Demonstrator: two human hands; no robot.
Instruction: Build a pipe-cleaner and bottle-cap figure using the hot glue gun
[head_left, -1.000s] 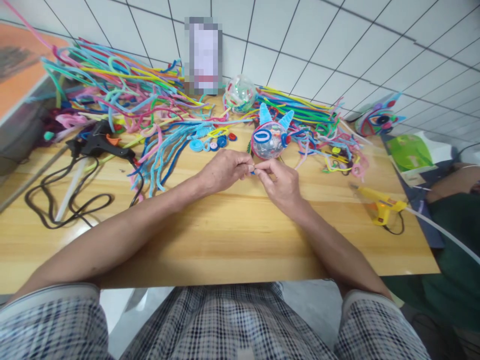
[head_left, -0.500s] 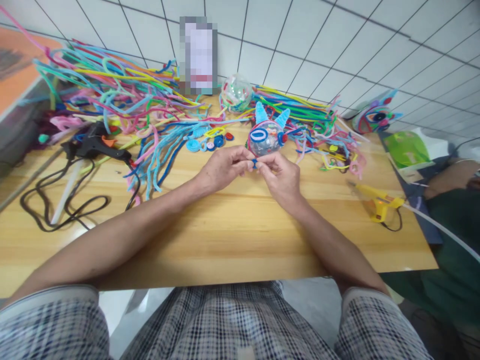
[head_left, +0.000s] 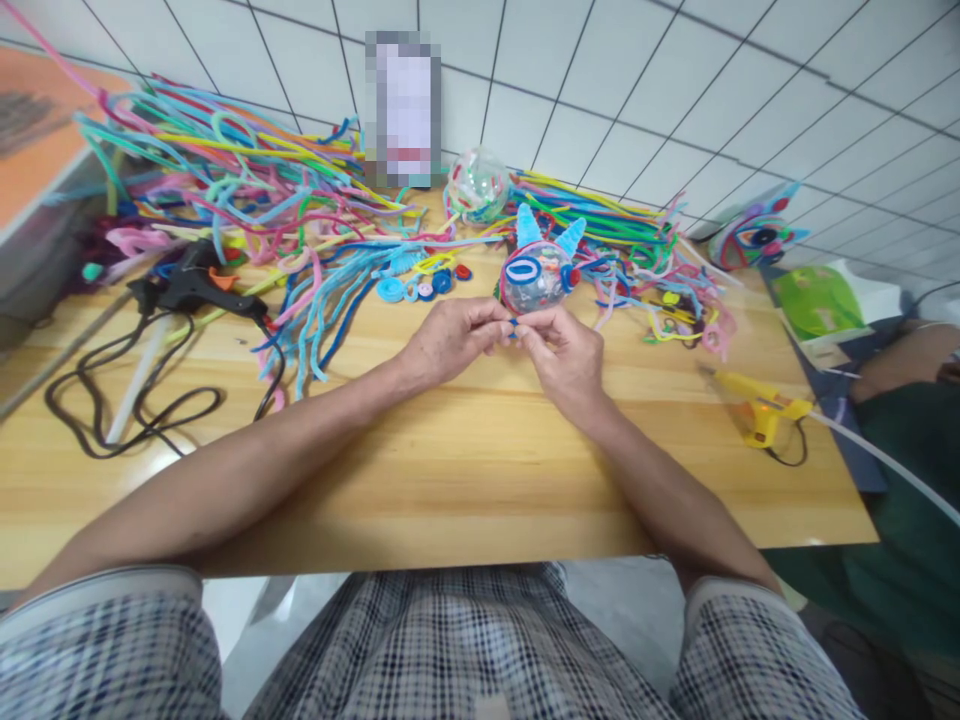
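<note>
Between my pinched fingertips is a small dark-blue piece of pipe cleaner (head_left: 513, 329), mostly covered by the fingers. My left hand (head_left: 459, 338) grips it from the left and my right hand (head_left: 564, 352) from the right, the two nearly touching. Just beyond them stands a clear plastic ball (head_left: 546, 285) with light-blue fuzzy ears, a blue-and-white oval and a red-and-blue round piece on its front. Several coiled pipe-cleaner discs (head_left: 390, 289) lie to the left of it, beside a bunch of light-blue pipe cleaners (head_left: 330, 300).
A black glue gun (head_left: 202, 285) with a looped cord lies at left, a yellow glue gun (head_left: 765, 405) at right. Piles of coloured pipe cleaners (head_left: 247, 150) line the wall, with another clear ball (head_left: 478, 185) and a decorated ball (head_left: 754, 238). Another person's arm (head_left: 907, 370) is at right.
Both hands keep their pinch on the blue piece, with only slight finger movement. The whole view has shifted a little; nothing on the table has visibly moved.
</note>
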